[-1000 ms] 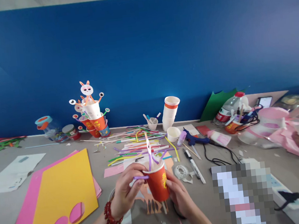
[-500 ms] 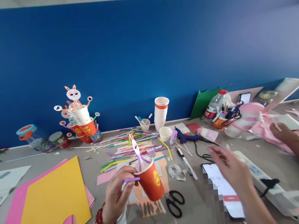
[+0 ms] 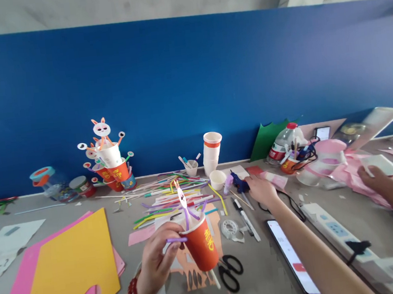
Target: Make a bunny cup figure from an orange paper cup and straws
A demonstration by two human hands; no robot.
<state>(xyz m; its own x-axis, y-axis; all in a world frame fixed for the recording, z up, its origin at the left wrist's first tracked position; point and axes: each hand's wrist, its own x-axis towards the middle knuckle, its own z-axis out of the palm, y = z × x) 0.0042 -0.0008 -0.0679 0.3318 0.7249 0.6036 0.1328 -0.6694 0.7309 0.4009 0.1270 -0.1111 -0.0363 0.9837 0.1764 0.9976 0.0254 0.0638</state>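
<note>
A yellow sheet (image 3: 68, 258) lies at left. Next, the left hand (image 3: 158, 251), thumb and fingers closed at the rim, holds a tilted red cup (image 3: 200, 247) in front of the person. Scissors (image 3: 224, 265) lie just beside it. Farther back, a blue glue gun (image 3: 238, 181) meets the right hand (image 3: 262, 191), fingers bent; whether they grip it, I cannot tell. A phone (image 3: 285, 250) lies rightmost.

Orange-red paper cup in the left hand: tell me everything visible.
The orange-red paper cup has a white rim, pale inside and yellow printed characters. It tilts, mouth up, base rightward, over peach-coloured cut paper. The left hand grips it near the rim. Purple plastic-looking straws stick out; a white, paper-like face cutout rises above its mouth.
</note>
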